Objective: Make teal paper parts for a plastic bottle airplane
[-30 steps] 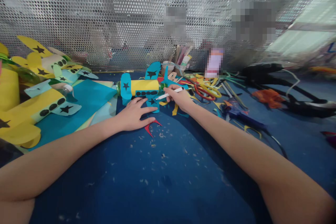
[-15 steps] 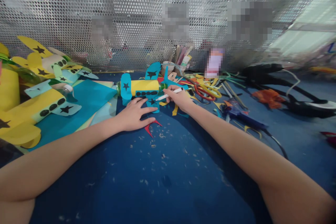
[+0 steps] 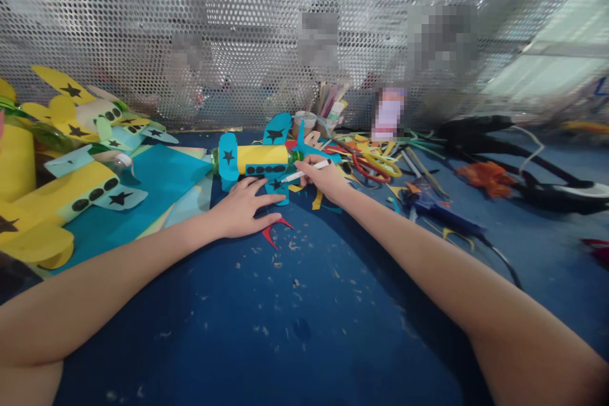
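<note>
A bottle airplane [image 3: 262, 155] wrapped in yellow lies sideways on the blue table, with blue wings and tail pieces bearing black stars. Dark ovals run along its side. My right hand [image 3: 323, 179] grips a white marker [image 3: 304, 171], its tip at the star on the near blue wing [image 3: 276, 186]. Fingers apart, my left hand [image 3: 247, 208] rests flat on the table and touches the near edge of that wing. Beside its thumb lies a red paper scrap [image 3: 270, 236].
More yellow airplanes [image 3: 61, 196] stand at left on blue paper sheets [image 3: 143, 181]. Behind and right are paper scraps, yellow-handled scissors [image 3: 380, 165], a cup of sticks [image 3: 304, 120], a blue glue gun [image 3: 442, 212] with its cord, and orange crumpled material [image 3: 486, 179]. A perforated metal panel [image 3: 247, 25] closes the back.
Almost nothing differs. The marker and my right hand hold nearly the same place at the wing's star, and my left hand stays put.
</note>
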`<state>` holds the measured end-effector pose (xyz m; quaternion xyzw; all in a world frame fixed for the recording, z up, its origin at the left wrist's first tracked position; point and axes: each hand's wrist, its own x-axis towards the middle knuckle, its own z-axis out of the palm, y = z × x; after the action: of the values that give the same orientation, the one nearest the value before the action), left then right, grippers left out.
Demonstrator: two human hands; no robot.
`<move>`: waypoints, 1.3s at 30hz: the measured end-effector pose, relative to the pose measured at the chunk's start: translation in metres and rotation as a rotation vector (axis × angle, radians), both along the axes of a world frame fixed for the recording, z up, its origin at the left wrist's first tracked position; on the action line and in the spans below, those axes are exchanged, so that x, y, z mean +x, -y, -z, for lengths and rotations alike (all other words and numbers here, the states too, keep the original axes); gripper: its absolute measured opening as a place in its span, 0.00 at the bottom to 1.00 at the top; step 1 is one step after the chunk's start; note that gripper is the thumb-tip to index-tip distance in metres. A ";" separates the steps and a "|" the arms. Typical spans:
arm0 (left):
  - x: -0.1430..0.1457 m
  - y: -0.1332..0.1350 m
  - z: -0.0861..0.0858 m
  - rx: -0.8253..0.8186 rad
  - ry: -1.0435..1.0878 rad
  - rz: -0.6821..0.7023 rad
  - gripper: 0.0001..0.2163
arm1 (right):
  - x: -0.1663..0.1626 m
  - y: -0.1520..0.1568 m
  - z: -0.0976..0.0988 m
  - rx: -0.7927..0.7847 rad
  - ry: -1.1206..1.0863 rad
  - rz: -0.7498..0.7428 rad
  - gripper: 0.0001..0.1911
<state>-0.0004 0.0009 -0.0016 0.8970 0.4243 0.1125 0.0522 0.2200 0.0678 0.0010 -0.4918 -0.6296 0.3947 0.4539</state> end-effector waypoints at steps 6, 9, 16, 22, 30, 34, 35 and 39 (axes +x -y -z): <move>0.000 0.000 0.000 -0.002 -0.002 -0.004 0.23 | -0.001 0.001 -0.001 -0.010 0.007 0.017 0.15; 0.000 0.000 0.000 0.000 0.002 -0.001 0.23 | 0.000 0.002 -0.002 -0.002 0.010 0.014 0.15; 0.000 0.000 0.000 0.005 0.013 0.004 0.23 | 0.000 0.001 -0.001 0.003 0.026 0.027 0.14; -0.001 0.000 0.001 0.003 0.012 0.002 0.23 | 0.000 0.001 0.000 0.013 0.019 0.034 0.14; 0.000 0.000 0.000 0.005 0.010 0.003 0.23 | 0.000 -0.001 0.001 0.002 0.007 0.001 0.14; 0.000 0.000 0.001 -0.002 0.011 0.002 0.23 | 0.000 -0.002 0.002 0.008 0.012 0.034 0.13; 0.000 -0.001 0.001 -0.004 0.011 0.002 0.23 | 0.001 -0.002 0.002 0.012 0.018 0.040 0.13; -0.001 0.000 0.001 -0.006 0.010 0.002 0.23 | 0.002 -0.002 0.002 0.028 0.034 0.056 0.13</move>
<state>-0.0011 0.0014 -0.0027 0.8966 0.4237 0.1160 0.0569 0.2220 0.0699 -0.0015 -0.5094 -0.6285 0.3647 0.4609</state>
